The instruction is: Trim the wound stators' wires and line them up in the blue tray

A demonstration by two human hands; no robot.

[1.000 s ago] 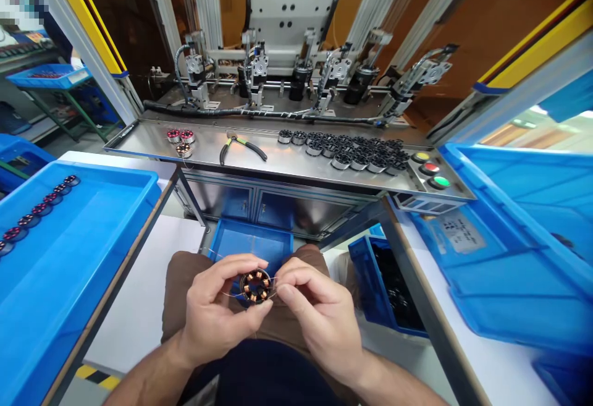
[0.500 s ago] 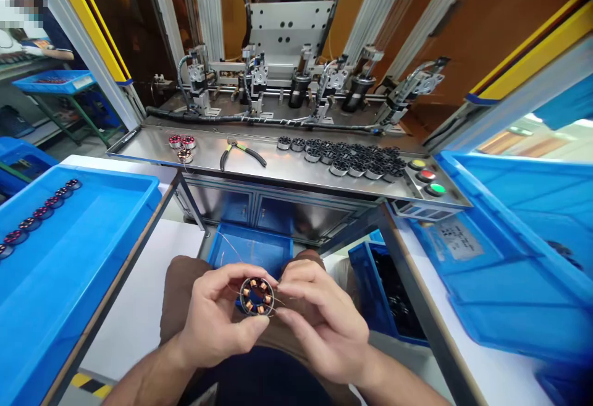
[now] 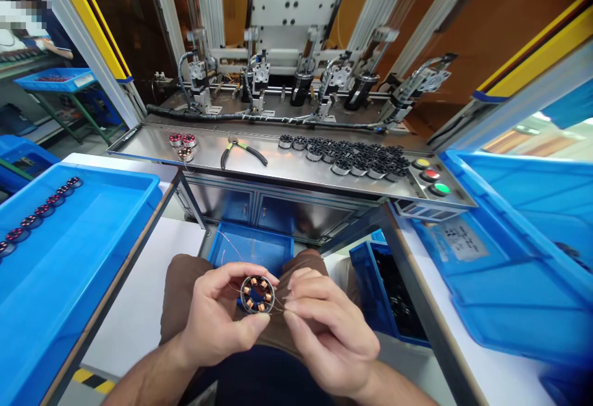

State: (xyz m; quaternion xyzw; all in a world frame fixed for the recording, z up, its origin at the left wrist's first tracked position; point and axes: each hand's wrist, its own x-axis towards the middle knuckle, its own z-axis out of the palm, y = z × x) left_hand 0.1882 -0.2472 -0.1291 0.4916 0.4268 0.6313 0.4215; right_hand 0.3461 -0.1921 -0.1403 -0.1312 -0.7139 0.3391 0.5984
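Observation:
Between the thumb and fingers of my left hand (image 3: 222, 313) is a round stator (image 3: 244, 302) with copper coils, its open face toward me. My right hand (image 3: 331, 332), just to its right, pinches thin wires (image 3: 278, 306) that run out of the stator's right side. More fine wire sticks out on the stator's left. On the metal ledge ahead lie green-and-black pliers (image 3: 243, 150), handles spread. Left of them sit a copper-wound stator (image 3: 185, 154) and two red-topped ones (image 3: 182, 139). Many black stators (image 3: 359, 159) are grouped at the right of the ledge.
A blue tray (image 3: 106, 208) at left holds a row of stators. Blue bins (image 3: 500, 257) stand at right, beside yellow, red and green buttons (image 3: 430, 175). Machine fixtures (image 3: 301, 84) rise behind the ledge. A lower blue tray (image 3: 273, 248) lies beyond my knees. A person (image 3: 50, 23) is at far left.
My right hand has moved slightly right, away from the stator, and its fingers have closed on the wires. My left hand holds the stator almost unmoved. The machine's upper plate sits lower.

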